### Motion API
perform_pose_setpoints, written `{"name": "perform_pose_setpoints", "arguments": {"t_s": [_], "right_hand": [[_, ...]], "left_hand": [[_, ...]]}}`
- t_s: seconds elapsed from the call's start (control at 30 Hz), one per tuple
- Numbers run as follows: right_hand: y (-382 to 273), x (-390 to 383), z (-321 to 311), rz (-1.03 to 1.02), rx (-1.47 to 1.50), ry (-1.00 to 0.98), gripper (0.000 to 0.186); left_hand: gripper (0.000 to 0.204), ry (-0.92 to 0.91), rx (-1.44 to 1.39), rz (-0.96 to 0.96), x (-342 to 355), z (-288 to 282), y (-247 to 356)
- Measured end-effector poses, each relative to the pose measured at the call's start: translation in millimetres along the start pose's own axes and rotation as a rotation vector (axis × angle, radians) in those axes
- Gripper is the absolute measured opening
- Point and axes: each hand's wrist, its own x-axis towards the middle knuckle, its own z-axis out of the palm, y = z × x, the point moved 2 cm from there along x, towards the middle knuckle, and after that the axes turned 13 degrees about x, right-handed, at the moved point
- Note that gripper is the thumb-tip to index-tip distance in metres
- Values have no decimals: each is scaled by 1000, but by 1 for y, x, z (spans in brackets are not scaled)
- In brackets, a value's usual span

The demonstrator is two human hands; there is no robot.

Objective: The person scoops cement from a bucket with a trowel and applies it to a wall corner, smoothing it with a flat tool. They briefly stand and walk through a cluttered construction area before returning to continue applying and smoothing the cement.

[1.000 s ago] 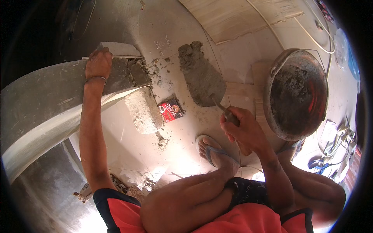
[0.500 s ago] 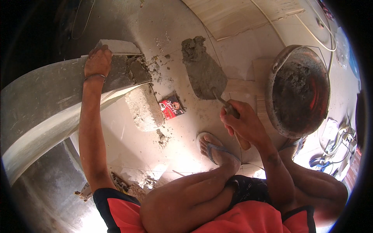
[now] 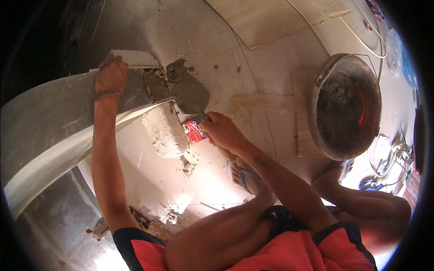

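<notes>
My left hand (image 3: 111, 76) grips the top of a pale block (image 3: 138, 58) on a curved grey concrete ledge (image 3: 54, 101), beside rough mortar (image 3: 156, 85) at the ledge's end. My right hand (image 3: 219, 133) is closed on the handle of a trowel whose blade, covered in grey mortar (image 3: 185, 92), is against that end. A red printed packet (image 3: 190, 133) lies beneath the trowel, partly behind my right hand. A rough whitish block (image 3: 160, 133) lies below the ledge.
A round dark pan (image 3: 343, 113) with mortar residue and a wire handle stands at right. Board sheets (image 3: 257, 18) lie at top, cables (image 3: 357, 34) and a bundle of cords (image 3: 391, 165) at right. My sandalled feet (image 3: 246, 176) are on the tiled floor.
My right hand has moved the loaded trowel leftward from the middle of the floor to the ledge's end. My left hand still grips the pale block.
</notes>
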Motion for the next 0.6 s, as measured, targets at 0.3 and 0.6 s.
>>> {"name": "perform_pose_setpoints", "arguments": {"t_s": [0.3,0.6], "right_hand": [[27,38,25,-451,-260,412,34],[36,62,64,-586,-323,386,33]], "left_hand": [[22,156,136,195,-6,0,1],[26,119,120,190,-7,-10,3]]}}
